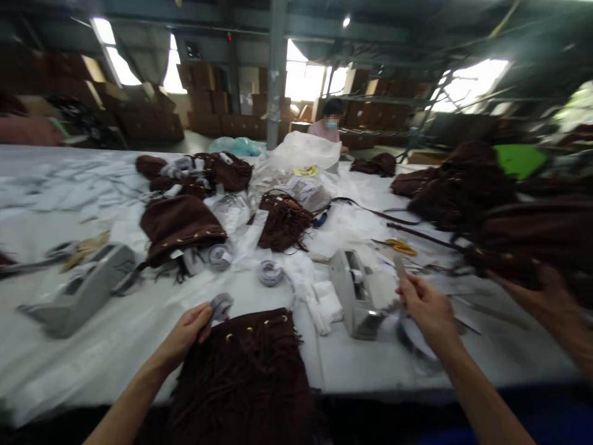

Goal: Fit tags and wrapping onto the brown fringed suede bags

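My left hand (pixel 191 326) is closed round a small grey-white roll (pixel 222 304), at the top edge of a dark brown fringed bag (pixel 245 377). Gold eyelets run along that edge, and the bag hangs over the table's near side. To the right, my right hand (pixel 428 309) pinches a short pale strip (pixel 399 267) that looks like tape; blur hides its exact kind. Just left of this hand stands a grey tape dispenser (pixel 356 293). Similar rolls, one coil (pixel 270 272) and another coil (pixel 220 256), lie beyond the bag.
Another person's hand (pixel 546 303) holds a dark brown bag (pixel 537 241) at the right. A second dispenser (pixel 88 287) stands at left. Yellow-handled scissors (pixel 401 247), a brown pouch (pixel 180 225) and a fringed piece (pixel 283 222) lie further back. Someone in a mask (pixel 327 127) is behind the table.
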A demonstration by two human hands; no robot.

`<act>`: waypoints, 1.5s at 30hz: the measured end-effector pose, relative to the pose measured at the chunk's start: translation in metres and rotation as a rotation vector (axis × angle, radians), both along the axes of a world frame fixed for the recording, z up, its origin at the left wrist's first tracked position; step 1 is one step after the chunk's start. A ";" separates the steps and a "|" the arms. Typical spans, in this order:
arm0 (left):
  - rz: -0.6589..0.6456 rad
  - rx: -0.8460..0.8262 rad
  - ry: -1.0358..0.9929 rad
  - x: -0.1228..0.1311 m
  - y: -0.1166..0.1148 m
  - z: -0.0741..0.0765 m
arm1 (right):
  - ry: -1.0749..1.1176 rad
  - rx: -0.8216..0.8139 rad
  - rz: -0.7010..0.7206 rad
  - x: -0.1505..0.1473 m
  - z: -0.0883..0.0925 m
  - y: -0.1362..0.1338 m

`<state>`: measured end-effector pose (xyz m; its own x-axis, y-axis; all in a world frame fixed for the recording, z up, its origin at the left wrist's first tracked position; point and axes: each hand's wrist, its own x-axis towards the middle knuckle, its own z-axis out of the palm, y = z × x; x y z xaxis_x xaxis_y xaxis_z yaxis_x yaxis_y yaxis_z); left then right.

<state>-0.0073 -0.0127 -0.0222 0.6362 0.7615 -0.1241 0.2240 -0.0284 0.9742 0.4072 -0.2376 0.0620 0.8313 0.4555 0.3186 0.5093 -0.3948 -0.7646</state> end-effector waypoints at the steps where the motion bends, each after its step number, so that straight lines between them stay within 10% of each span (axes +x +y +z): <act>1: 0.002 -0.051 -0.052 0.001 0.002 0.004 | 0.122 0.020 0.134 -0.024 -0.004 0.010; 7: 0.066 -0.184 -0.246 -0.005 0.002 0.007 | 0.729 -0.001 0.826 -0.201 -0.021 0.069; 12: 0.065 -0.125 -0.312 -0.007 -0.004 0.010 | 0.754 0.003 0.825 -0.267 -0.040 0.114; 23: -0.012 0.018 -0.179 -0.005 -0.011 0.005 | 0.554 0.060 0.699 -0.290 -0.054 0.132; 29: 0.004 0.170 -0.067 -0.004 -0.013 0.008 | 0.972 0.237 0.857 -0.286 -0.074 0.131; 34: -0.050 0.330 0.020 0.001 -0.017 0.015 | 1.181 0.354 0.718 -0.285 -0.084 0.130; 45: -0.098 0.336 0.091 0.010 -0.015 0.023 | 1.482 0.486 0.906 -0.271 -0.077 0.123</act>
